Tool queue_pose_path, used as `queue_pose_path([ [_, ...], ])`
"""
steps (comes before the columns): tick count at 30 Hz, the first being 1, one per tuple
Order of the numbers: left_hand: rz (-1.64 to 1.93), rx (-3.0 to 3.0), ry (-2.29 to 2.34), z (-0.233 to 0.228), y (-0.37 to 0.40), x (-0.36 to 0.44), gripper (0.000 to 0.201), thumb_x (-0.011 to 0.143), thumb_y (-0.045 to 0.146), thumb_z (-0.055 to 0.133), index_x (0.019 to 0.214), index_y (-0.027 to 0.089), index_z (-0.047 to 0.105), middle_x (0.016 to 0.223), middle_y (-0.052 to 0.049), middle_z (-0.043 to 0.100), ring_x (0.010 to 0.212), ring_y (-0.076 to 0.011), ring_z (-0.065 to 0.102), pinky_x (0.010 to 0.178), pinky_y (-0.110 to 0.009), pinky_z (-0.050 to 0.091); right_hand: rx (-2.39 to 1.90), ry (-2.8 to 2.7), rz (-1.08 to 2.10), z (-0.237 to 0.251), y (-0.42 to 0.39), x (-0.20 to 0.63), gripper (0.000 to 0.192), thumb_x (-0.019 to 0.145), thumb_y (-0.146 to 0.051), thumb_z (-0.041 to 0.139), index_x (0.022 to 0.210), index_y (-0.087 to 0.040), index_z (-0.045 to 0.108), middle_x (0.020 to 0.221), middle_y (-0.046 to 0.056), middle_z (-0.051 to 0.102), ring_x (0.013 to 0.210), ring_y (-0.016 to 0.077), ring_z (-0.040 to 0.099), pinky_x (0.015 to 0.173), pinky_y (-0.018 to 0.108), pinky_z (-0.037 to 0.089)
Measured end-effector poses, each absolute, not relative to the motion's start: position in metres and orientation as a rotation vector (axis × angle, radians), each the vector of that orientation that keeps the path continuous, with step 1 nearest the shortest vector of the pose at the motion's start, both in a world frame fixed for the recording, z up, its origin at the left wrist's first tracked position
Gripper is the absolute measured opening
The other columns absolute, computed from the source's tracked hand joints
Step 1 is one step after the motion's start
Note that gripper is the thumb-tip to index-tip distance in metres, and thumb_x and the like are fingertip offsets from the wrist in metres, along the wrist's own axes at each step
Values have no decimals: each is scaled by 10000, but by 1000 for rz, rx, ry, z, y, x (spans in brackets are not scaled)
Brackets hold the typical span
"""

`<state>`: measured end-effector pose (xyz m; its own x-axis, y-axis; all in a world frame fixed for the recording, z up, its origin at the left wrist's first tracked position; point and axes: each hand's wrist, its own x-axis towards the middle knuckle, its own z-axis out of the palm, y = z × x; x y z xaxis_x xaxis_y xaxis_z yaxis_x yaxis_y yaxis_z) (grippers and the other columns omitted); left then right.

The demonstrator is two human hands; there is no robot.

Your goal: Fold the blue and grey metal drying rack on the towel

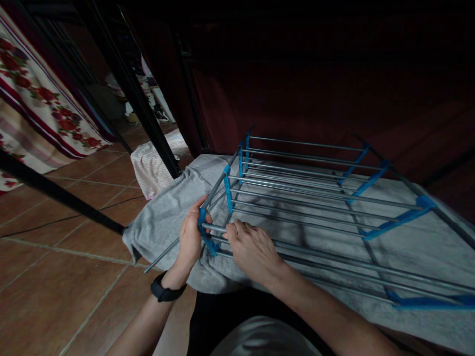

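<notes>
A rack of grey metal rods (315, 200) and blue plastic brackets (227, 189) lies before me on a grey towel-like cloth (163, 217). At its near left corner, my left hand (192, 231) is closed around a blue bracket (202, 220), a dark band on the wrist. Just to the right, my right hand (252, 244) wraps its fingers over the end of the nearest horizontal rod (214, 227), close to that bracket. One thin rod end (159, 257) sticks out to the lower left, past my left hand. My palms hide part of the joint.
Black metal posts (137, 99) rise at the left, with another slanting bar (63, 193) lower down. A dark red panel (297, 109) stands behind the rack. A floral cloth (44, 94) hangs at the far left above the tiled floor (89, 212). A striped cloth (148, 165) lies beyond the post.
</notes>
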<state>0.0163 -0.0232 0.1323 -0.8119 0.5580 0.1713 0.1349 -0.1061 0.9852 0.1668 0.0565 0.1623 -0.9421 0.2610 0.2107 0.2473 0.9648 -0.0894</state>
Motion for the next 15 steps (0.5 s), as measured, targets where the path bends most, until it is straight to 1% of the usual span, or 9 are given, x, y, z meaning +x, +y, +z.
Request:
queue_pose_path([
  [3, 1984, 776, 1812, 134, -25, 18, 603, 921, 594, 414, 1321, 177, 589, 683, 6, 583, 546, -134, 475, 523, -239, 409, -352, -2820, 55, 161, 56, 168, 229, 1004, -180, 379, 1139, -162, 564, 1042, 103, 637, 918, 198, 616, 806, 321, 505],
  [5, 1997, 793, 1691, 134, -27, 15, 689, 904, 672, 383, 1319, 160, 582, 717, -18, 605, 617, -157, 527, 572, -253, 442, -281, -2713, 30, 159, 54, 174, 285, 997, -174, 408, 1244, -144, 545, 1137, 123, 638, 1036, 213, 598, 932, 364, 481],
  [7, 2060, 789, 1607, 131, -30, 3, 773, 887, 740, 305, 1279, 146, 608, 756, -42, 620, 705, -181, 570, 645, -274, 472, -165, -2615, 56, 152, 51, 189, 356, 985, -157, 429, 1331, -151, 511, 1257, 125, 616, 1175, 215, 548, 1034, 382, 432],
  [9, 2113, 765, 1732, 120, -34, -20, 742, 883, 733, 314, 1182, 149, 662, 799, -55, 629, 773, -193, 586, 724, -287, 483, -68, -2570, 108, 140, 49, 212, 406, 965, -123, 426, 1356, -189, 510, 1313, 91, 607, 1239, 193, 518, 1070, 361, 412],
  [10, 2102, 757, 1886, 110, -37, -34, 664, 883, 692, 375, 1116, 154, 685, 821, -59, 633, 794, -197, 588, 752, -292, 482, -63, -2564, 124, 131, 48, 226, 428, 950, -101, 418, 1351, -212, 522, 1307, 72, 618, 1236, 182, 526, 1066, 351, 419],
  [11, 2004, 767, 2087, 99, -40, -48, 553, 865, 627, 471, 1073, 165, 692, 846, -63, 642, 812, -206, 589, 777, -302, 481, -81, -2568, 116, 121, 49, 241, 454, 932, -75, 406, 1340, -226, 537, 1296, 61, 630, 1220, 178, 543, 1055, 349, 431],
  [12, 1818, 815, 2304, 86, -44, -62, 460, 829, 562, 548, 1030, 175, 694, 868, -70, 647, 838, -227, 594, 784, -319, 481, -132, -2563, 107, 111, 50, 255, 473, 910, -46, 399, 1312, -235, 562, 1274, 54, 646, 1195, 175, 565, 1041, 348, 444],
  [13, 1588, 891, 2478, 71, -47, -74, 374, 796, 489, 587, 981, 182, 693, 892, -83, 649, 856, -250, 600, 783, -339, 481, -200, -2556, 94, 100, 53, 269, 485, 891, -23, 400, 1281, -240, 586, 1251, 50, 661, 1171, 175, 585, 1024, 349, 459],
  [15, 1104, 1071, 2652, 43, -54, -92, 222, 751, 335, 586, 890, 190, 681, 902, -99, 642, 844, -266, 612, 803, -370, 486, -319, -2513, 42, 80, 59, 295, 487, 864, 1, 409, 1223, -246, 625, 1191, 50, 690, 1095, 182, 631, 957, 351, 503],
])
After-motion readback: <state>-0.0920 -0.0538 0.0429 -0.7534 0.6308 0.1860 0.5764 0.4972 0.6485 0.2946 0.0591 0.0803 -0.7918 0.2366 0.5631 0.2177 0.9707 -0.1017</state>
